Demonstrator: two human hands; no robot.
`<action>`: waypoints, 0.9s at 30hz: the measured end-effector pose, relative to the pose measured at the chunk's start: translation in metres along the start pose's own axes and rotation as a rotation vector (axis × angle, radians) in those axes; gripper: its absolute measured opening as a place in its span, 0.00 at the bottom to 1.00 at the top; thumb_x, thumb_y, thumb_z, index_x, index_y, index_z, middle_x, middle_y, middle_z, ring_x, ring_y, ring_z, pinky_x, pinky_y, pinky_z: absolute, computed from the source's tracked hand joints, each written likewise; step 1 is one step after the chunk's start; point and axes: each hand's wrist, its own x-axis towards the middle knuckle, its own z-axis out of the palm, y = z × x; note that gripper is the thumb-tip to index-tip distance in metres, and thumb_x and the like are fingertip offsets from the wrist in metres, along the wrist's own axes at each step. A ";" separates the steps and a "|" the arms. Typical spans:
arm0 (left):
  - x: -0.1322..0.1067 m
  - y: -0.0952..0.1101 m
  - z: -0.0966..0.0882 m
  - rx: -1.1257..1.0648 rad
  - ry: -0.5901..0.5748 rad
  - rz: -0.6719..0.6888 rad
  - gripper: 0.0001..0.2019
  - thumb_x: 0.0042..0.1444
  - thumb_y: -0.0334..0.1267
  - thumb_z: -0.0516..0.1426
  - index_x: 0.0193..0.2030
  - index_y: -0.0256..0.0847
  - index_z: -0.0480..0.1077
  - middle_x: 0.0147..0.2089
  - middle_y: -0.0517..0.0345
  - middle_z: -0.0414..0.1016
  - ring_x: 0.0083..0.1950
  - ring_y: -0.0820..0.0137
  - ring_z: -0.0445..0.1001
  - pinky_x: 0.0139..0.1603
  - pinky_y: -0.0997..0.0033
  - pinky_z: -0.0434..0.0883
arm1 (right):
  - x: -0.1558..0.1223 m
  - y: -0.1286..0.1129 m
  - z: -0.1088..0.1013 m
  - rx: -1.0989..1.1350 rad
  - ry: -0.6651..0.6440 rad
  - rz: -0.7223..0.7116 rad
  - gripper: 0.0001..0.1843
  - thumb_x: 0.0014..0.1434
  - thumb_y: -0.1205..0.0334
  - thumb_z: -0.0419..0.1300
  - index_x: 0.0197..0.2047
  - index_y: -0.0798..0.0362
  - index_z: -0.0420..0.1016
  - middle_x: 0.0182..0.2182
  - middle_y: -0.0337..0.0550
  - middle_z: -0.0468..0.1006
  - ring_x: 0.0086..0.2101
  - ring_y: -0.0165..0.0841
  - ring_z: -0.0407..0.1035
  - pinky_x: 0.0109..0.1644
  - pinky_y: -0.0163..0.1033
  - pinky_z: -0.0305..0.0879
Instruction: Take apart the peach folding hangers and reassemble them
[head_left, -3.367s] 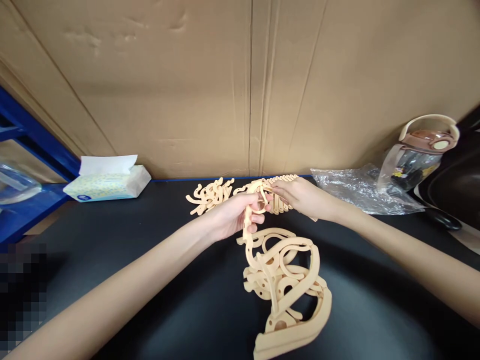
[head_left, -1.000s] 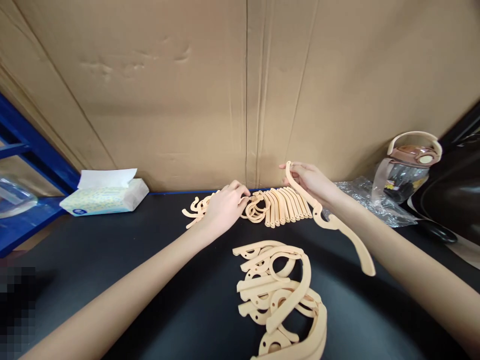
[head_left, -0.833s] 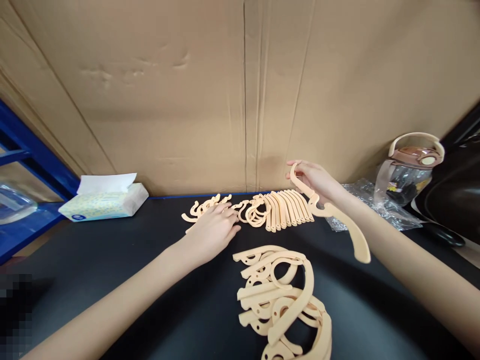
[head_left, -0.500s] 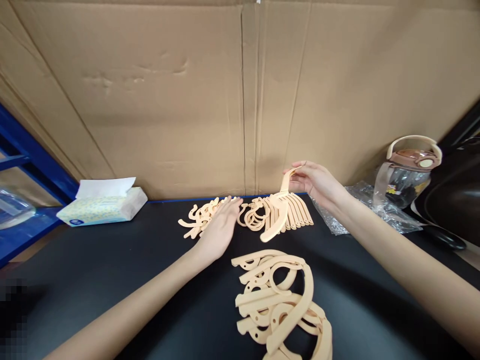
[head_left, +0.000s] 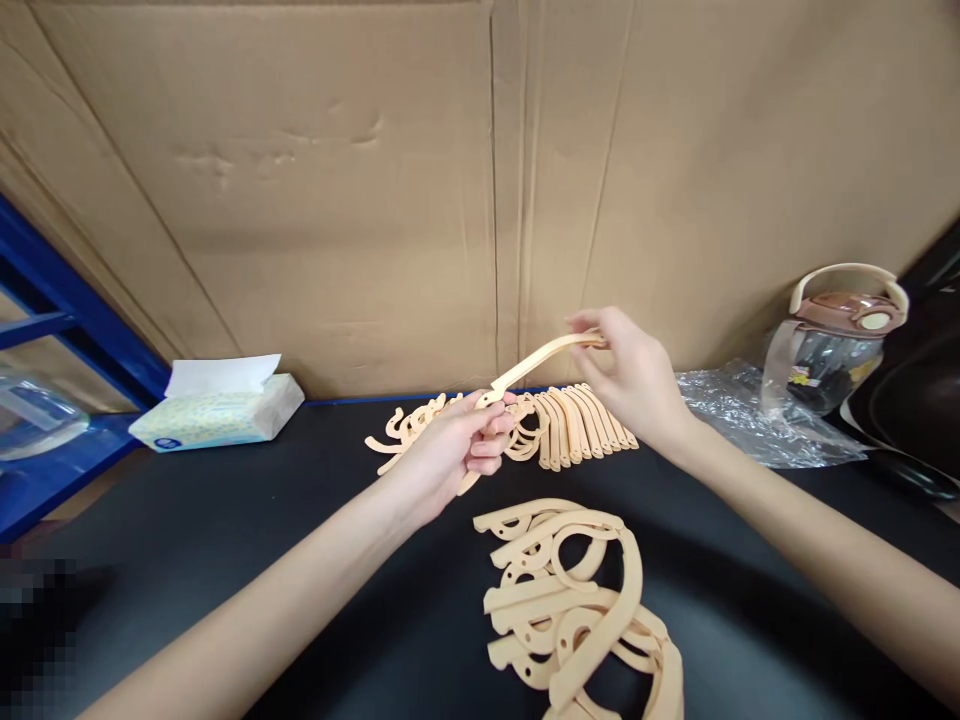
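Note:
A beige plastic folding hanger [head_left: 546, 358] is held up between both hands, its upper arm slanting to the right. My left hand [head_left: 457, 445] is closed round its pivot end, and a lower arm pokes out beneath the fingers. My right hand [head_left: 634, 375] pinches the tip of the upper arm. Behind my hands lie a row of loose hanger arms [head_left: 589, 425], some curved hooks [head_left: 531, 435] and a heap of smaller hook pieces [head_left: 409, 425], partly covered by my left hand. Nearer me, several folded hangers [head_left: 592, 610] overlap in a pile.
A tissue pack [head_left: 217, 412] stands at the left by a blue metal frame [head_left: 90, 350]. To the right are a crumpled clear plastic bag [head_left: 750, 420] and a drinking bottle [head_left: 832, 350] with a strap. A cardboard wall [head_left: 360, 220] closes off the back of the black table [head_left: 247, 530].
My right hand has brought the hanger piece leftward, away from the row of arms. My left hand, open over the hook pieces before, now grips the piece's pivot end.

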 end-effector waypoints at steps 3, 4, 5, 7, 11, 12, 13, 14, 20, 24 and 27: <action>0.003 0.003 -0.005 0.050 -0.016 -0.066 0.06 0.65 0.30 0.49 0.38 0.35 0.65 0.25 0.67 0.55 0.17 0.85 0.50 0.15 0.87 0.49 | 0.002 -0.002 -0.005 -0.416 -0.338 -0.316 0.08 0.69 0.63 0.52 0.42 0.55 0.71 0.35 0.45 0.76 0.37 0.39 0.71 0.37 0.40 0.63; 0.003 0.004 -0.006 0.070 -0.024 -0.086 0.06 0.66 0.31 0.48 0.39 0.35 0.65 0.26 0.66 0.56 0.17 0.84 0.51 0.15 0.86 0.50 | 0.001 -0.004 -0.006 -0.470 -0.421 -0.382 0.09 0.70 0.62 0.52 0.41 0.55 0.72 0.33 0.44 0.75 0.35 0.38 0.71 0.36 0.39 0.61; 0.002 0.004 -0.006 0.092 -0.033 -0.105 0.06 0.66 0.33 0.48 0.40 0.36 0.65 0.26 0.66 0.56 0.17 0.83 0.51 0.14 0.85 0.50 | 0.000 -0.007 -0.005 -0.499 -0.482 -0.419 0.09 0.69 0.64 0.52 0.41 0.55 0.72 0.32 0.44 0.75 0.33 0.37 0.70 0.34 0.38 0.59; 0.001 0.003 -0.006 0.147 -0.043 -0.131 0.08 0.67 0.37 0.47 0.40 0.36 0.64 0.25 0.66 0.55 0.17 0.82 0.48 0.14 0.84 0.49 | -0.005 -0.016 -0.003 -0.528 -0.570 -0.425 0.06 0.67 0.70 0.54 0.42 0.56 0.72 0.31 0.43 0.75 0.31 0.35 0.70 0.29 0.37 0.55; -0.005 -0.005 -0.001 0.296 0.016 -0.086 0.11 0.66 0.43 0.47 0.36 0.39 0.62 0.22 0.70 0.47 0.17 0.81 0.41 0.15 0.82 0.41 | -0.017 -0.029 0.010 -0.348 -0.623 -0.211 0.10 0.60 0.78 0.54 0.40 0.57 0.71 0.30 0.44 0.75 0.28 0.35 0.69 0.26 0.36 0.50; -0.007 -0.008 0.001 0.336 0.045 -0.052 0.12 0.66 0.44 0.47 0.35 0.39 0.61 0.22 0.70 0.46 0.18 0.80 0.41 0.16 0.81 0.41 | -0.019 -0.029 0.014 -0.229 -0.617 -0.111 0.10 0.59 0.78 0.53 0.38 0.57 0.71 0.28 0.44 0.75 0.26 0.34 0.69 0.25 0.35 0.50; -0.009 -0.011 0.003 0.365 0.071 -0.015 0.12 0.66 0.44 0.47 0.34 0.40 0.60 0.22 0.69 0.47 0.18 0.79 0.42 0.17 0.80 0.42 | -0.020 -0.028 0.018 -0.112 -0.608 -0.014 0.10 0.60 0.77 0.51 0.36 0.56 0.71 0.25 0.42 0.74 0.23 0.32 0.68 0.25 0.34 0.52; -0.011 -0.012 0.005 0.412 0.098 0.039 0.12 0.65 0.44 0.48 0.33 0.41 0.59 0.22 0.68 0.49 0.19 0.78 0.45 0.18 0.80 0.45 | -0.019 -0.025 0.021 -0.017 -0.606 0.065 0.11 0.61 0.75 0.49 0.34 0.56 0.71 0.22 0.40 0.73 0.20 0.31 0.66 0.23 0.33 0.53; -0.015 0.018 -0.015 1.154 0.327 0.397 0.19 0.63 0.49 0.43 0.30 0.41 0.65 0.30 0.59 0.68 0.36 0.67 0.68 0.39 0.69 0.65 | -0.003 0.023 0.017 0.060 -0.486 0.264 0.22 0.69 0.63 0.36 0.40 0.57 0.70 0.18 0.37 0.68 0.16 0.29 0.64 0.20 0.32 0.59; -0.003 0.040 -0.066 1.219 0.439 0.317 0.21 0.59 0.53 0.46 0.37 0.40 0.73 0.40 0.54 0.76 0.45 0.60 0.72 0.48 0.65 0.66 | -0.005 0.044 0.002 -0.077 -0.339 0.244 0.18 0.68 0.56 0.43 0.41 0.56 0.70 0.27 0.44 0.73 0.27 0.35 0.70 0.29 0.37 0.63; 0.007 0.030 -0.099 1.291 0.552 0.236 0.22 0.55 0.52 0.48 0.41 0.36 0.73 0.40 0.47 0.76 0.44 0.55 0.73 0.48 0.59 0.68 | -0.018 0.046 -0.003 -0.184 -0.286 0.150 0.14 0.66 0.55 0.49 0.41 0.55 0.71 0.36 0.50 0.75 0.37 0.43 0.70 0.37 0.42 0.64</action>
